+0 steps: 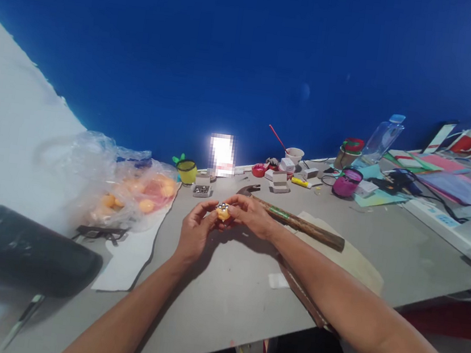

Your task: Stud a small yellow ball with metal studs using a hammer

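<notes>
Both hands meet over the grey table (pixel 221 289), pinching a small orange ball (pixel 223 213) with shiny studs on its top. My left hand (pixel 194 231) grips it from the left, fingers curled round it. My right hand (pixel 252 216) closes on it from the right. A hammer (pixel 298 223) with a wooden handle lies just behind my right hand. A small box of metal studs (pixel 202 190) sits a little beyond the ball.
A clear plastic bag of orange balls (pixel 130 192) lies at the left, with glasses (pixel 100 233) before it. A black object (pixel 15 252) fills the near left. Small cups, boxes, a plastic bottle (pixel 381 138), cables and coloured papers crowd the back right.
</notes>
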